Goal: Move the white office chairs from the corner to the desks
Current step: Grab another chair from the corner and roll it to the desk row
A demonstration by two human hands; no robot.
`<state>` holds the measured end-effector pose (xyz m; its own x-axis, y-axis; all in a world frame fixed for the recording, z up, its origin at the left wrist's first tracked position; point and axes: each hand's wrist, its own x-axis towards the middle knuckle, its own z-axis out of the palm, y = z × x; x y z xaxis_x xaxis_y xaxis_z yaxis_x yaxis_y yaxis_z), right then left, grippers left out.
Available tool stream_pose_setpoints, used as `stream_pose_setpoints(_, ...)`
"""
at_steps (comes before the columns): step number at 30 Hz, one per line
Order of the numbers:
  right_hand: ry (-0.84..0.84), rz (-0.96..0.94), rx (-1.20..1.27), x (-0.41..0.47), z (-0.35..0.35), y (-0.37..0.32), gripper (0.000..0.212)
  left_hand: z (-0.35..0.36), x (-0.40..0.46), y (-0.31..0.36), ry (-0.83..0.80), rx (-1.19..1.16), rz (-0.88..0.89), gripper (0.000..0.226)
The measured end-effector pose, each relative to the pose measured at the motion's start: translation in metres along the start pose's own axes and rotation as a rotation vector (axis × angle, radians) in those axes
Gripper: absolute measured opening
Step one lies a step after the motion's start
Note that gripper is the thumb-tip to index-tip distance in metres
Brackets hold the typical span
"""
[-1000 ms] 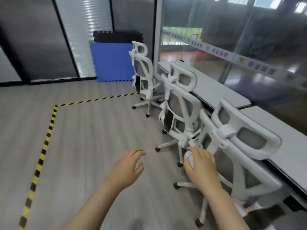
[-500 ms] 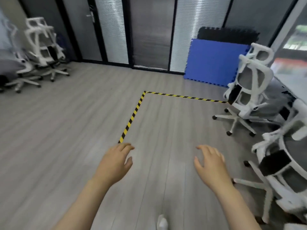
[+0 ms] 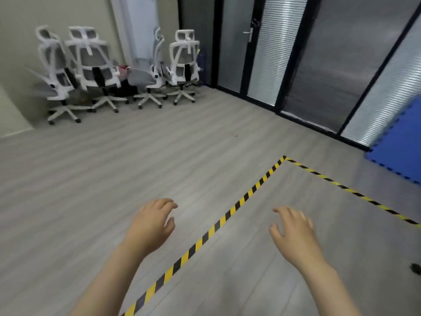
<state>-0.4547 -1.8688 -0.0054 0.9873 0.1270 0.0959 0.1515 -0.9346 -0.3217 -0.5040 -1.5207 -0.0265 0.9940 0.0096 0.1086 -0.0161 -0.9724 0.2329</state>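
Note:
Several white office chairs with grey mesh backs stand bunched in the far left corner; the leftmost chair (image 3: pixel 57 74) faces sideways, and the rightmost chair (image 3: pixel 184 65) is nearest the glass door. My left hand (image 3: pixel 151 223) and my right hand (image 3: pixel 292 232) hover low in front of me over bare floor, palms down, fingers loosely spread, holding nothing. Both hands are far from the chairs. No desk is in view.
A yellow-and-black tape line (image 3: pixel 227 216) crosses the wood floor between my hands and bends at a corner (image 3: pixel 284 157). A blue foam mat (image 3: pixel 401 153) leans at the right edge. A black-framed glass door with a handle (image 3: pixel 249 34) stands behind the chairs.
The view has swung left, away from the desk chairs, to face the corner chairs. My right hand let go of the chair at the desk and now hangs free.

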Motion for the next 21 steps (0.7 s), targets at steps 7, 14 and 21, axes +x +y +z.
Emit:
stream_pose_setpoints(7,-0.083,-0.224,0.025,0.16,0.038,-0.075,0.037,-0.01,0.073,-0.089,0.112,0.033,-0.229,0.032)
stream_pose_setpoints(14,-0.079,-0.352,0.034,0.333,0.087,-0.174,0.039,-0.021,0.188,-0.212,0.193,0.027,-0.356,0.033)
stream_pose_setpoints(21,-0.08,-0.345,0.095,0.499,0.132,-0.289,0.038,-0.059,0.325,-0.348,0.182,0.061,-0.386,0.034)
